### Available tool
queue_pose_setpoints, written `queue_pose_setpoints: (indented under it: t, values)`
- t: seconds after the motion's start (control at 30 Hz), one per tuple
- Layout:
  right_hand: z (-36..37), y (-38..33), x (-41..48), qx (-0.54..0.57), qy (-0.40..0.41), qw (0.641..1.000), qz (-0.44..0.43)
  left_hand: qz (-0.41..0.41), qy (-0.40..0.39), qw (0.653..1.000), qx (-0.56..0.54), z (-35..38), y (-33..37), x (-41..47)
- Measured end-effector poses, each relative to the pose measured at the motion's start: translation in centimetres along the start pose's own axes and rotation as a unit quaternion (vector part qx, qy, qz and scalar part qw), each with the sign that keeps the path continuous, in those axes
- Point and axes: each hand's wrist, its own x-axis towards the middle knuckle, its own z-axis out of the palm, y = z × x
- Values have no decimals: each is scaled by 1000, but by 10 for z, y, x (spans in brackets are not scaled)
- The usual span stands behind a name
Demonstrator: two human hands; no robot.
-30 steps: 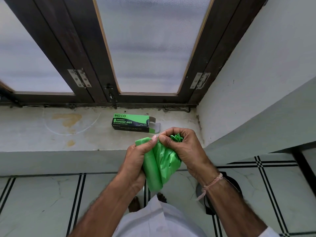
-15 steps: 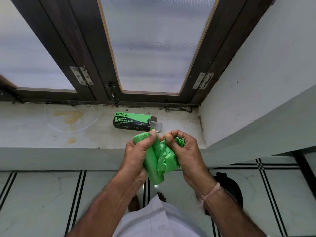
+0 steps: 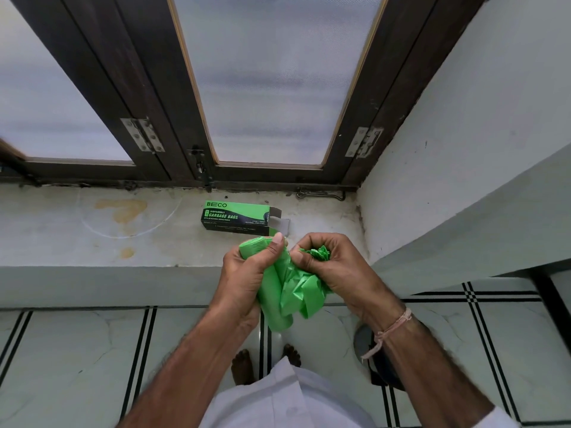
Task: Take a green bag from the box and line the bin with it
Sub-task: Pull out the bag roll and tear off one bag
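Note:
A green-and-black garbage bag box (image 3: 238, 219) lies on the window sill with its right end flap open. Just in front of it I hold a roll of green bags (image 3: 287, 291) over the sill's edge. My left hand (image 3: 247, 279) grips the rolled part, thumb on top. My right hand (image 3: 336, 270) is closed on the crumpled loose end of a green bag pulled off the roll. A dark round bin (image 3: 364, 344) stands on the floor to the lower right, mostly hidden behind my right forearm.
The stained stone sill (image 3: 92, 242) runs below a dark-framed frosted window (image 3: 265, 88). A white wall (image 3: 463, 134) closes the right side. My bare feet (image 3: 265, 362) stand on the tiled floor (image 3: 77, 366) below my hands.
Both hands have risen slightly towards the box. My right hand has gathered more of the loose bag end into its fist, and the film between the hands looks more pulled out.

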Motion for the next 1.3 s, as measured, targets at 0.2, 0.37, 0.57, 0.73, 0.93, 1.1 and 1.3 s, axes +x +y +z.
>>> queue_pose_setpoints:
  t: [0.2, 0.37, 0.57, 0.73, 0.93, 1.1, 1.3]
  values:
    - [0, 9, 3, 36, 42, 998, -20, 0, 37, 998, -42, 1, 4, 5]
    - [7, 2, 1, 13, 15, 1000, -18, 30, 25, 998, -49, 10, 10, 2]
    - [7, -4, -3, -2, -27, 999, 18, 77, 33, 996, 0, 7, 15, -1]
    - [3, 2, -1, -37, 9, 999, -18, 68, 41, 997, -9, 6, 18, 0]
    - [4, 6, -1, -13, 27, 997, -65, 40, 51, 996, -65, 7, 18, 4]
    - [9, 10, -5, 44, 51, 995, -73, 33, 65, 991, -111, 5, 17, 8]
    - [10, 15, -5, 64, 85, 990, -96, 40, 67, 987, -139, 6, 17, 11]
